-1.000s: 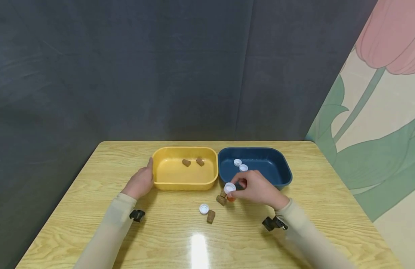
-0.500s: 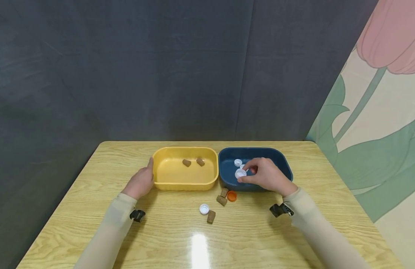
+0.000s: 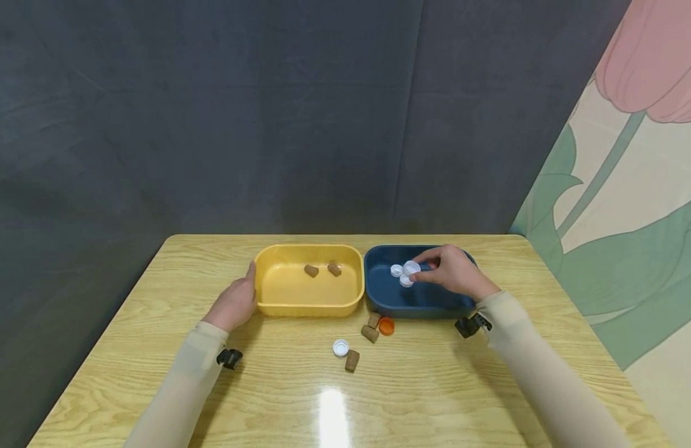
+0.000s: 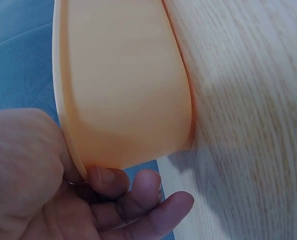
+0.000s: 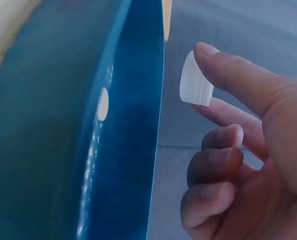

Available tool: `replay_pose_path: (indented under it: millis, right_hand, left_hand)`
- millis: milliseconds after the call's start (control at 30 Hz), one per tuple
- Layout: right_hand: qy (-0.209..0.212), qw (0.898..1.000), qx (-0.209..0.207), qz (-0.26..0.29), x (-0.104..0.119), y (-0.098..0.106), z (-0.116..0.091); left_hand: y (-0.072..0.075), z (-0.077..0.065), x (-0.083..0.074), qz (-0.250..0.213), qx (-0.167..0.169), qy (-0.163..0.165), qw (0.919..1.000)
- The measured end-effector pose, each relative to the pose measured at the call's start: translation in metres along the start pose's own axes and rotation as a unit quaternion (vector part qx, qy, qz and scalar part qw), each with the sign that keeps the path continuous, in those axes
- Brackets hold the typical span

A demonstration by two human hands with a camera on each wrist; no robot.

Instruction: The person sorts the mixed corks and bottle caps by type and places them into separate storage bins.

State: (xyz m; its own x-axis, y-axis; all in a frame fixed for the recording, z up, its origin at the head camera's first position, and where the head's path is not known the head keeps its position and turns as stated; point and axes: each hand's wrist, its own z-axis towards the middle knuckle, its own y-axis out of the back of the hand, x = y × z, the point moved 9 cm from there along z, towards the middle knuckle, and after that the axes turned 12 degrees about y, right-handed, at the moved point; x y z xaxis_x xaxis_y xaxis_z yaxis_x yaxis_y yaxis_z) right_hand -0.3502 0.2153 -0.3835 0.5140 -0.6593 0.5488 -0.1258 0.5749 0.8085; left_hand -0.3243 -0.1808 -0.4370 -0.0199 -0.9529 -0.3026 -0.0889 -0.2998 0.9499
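Note:
My left hand (image 3: 235, 303) grips the left end of a yellow plastic tub (image 3: 309, 310); the left wrist view shows its fingers (image 4: 147, 190) curled at the rim. Two brown corks (image 3: 334, 269) lie inside that tub. Over the dark blue tub (image 3: 421, 311), my right hand (image 3: 456, 274) pinches a white bottle cap (image 5: 193, 82) between thumb and finger. Seen from the right wrist, this cap is on its side above the level of the tub's rim. Below it, two more white caps (image 3: 396, 270) sit on the blue tub's floor.
In front of the tubs, on the wooden table (image 3: 267, 392), lie an orange cap (image 3: 386, 326), two corks (image 3: 370, 334) close together, another white cap (image 3: 340, 348) and a third cork (image 3: 352, 361) beside it. A dark grey curtain (image 3: 295, 124) hangs behind the table.
My right hand has carried the white cap from beside the orange cap, up and rightward to over the blue tub, uncovering the orange cap. My left hand has stayed on the yellow tub.

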Motion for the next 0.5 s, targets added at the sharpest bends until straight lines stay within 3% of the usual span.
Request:
replay_pose_path:
  millis: [267,500]
  right_hand:
    - [-0.029,0.998,0.005,0.048,-0.022,0.003,0.008]
    - [-0.038,0.998,0.018,0.045,-0.031,0.004,0.016]
  left_hand:
    - [0.000,0.000,0.000,0.001,0.013,0.013,0.9998]
    - [0.001,0.000,0.000,0.004,0.015,0.015,0.9998]
